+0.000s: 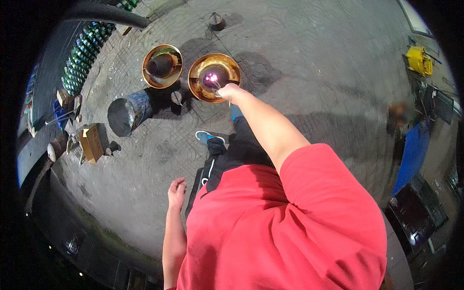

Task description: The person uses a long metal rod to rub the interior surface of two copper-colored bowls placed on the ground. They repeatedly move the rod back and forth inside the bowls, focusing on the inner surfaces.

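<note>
My right hand (229,92) reaches out over the rim of a copper charcoal hot pot (194,89) and grips thin metal tongs (216,84). At the tongs' far end, glowing coals (210,77) shine pinkish-white over the mouth of the pot's central chimney. Whether the tongs touch them is too small to tell. A second copper hot pot (174,78), with a dark conical chimney (161,65), stands to the left. My left hand (177,192) hangs beside my hip with nothing in it, its fingers loosely curved.
A blue drum (139,107) stands left of my feet. Small round metal pieces (176,97) sit near the pots. A cardboard box (91,144) and stacked green bottles (83,54) line the left. A yellow bucket (419,60) and a blue sheet (411,157) are at right.
</note>
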The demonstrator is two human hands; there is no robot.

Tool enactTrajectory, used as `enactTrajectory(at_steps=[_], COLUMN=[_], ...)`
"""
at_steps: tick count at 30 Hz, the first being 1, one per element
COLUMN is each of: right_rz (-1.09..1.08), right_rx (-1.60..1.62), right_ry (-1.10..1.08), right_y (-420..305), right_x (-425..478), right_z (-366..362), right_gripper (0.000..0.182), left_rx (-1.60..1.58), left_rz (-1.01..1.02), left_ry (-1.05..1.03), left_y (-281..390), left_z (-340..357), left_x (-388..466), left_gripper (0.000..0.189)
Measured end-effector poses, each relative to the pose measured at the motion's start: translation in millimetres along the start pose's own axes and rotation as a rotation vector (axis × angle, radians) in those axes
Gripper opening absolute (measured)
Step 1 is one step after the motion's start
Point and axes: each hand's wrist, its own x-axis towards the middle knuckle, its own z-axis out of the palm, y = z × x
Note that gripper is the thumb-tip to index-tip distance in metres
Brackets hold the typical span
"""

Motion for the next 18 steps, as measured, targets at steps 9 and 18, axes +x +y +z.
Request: enactTrajectory(at_steps=[9,18], right_rz=[0.188,0.091], right_rx=[0.376,0.380], right_ry=[-0.104,-0.171], right_y=[23.7,50.7], right_x=[-45.4,-163.1], right_z=[45.9,27.1], right_gripper=[0.022,0.012], left_rx=[-0.081,-0.047], left_rz=[0.014,0.168], left_ry=[-0.046,-0.068], left_y=[-26.2,-42.8], left_z=[13.2,1.8], left_x=[3.6,28.4], left_gripper=[0.027,0.028])
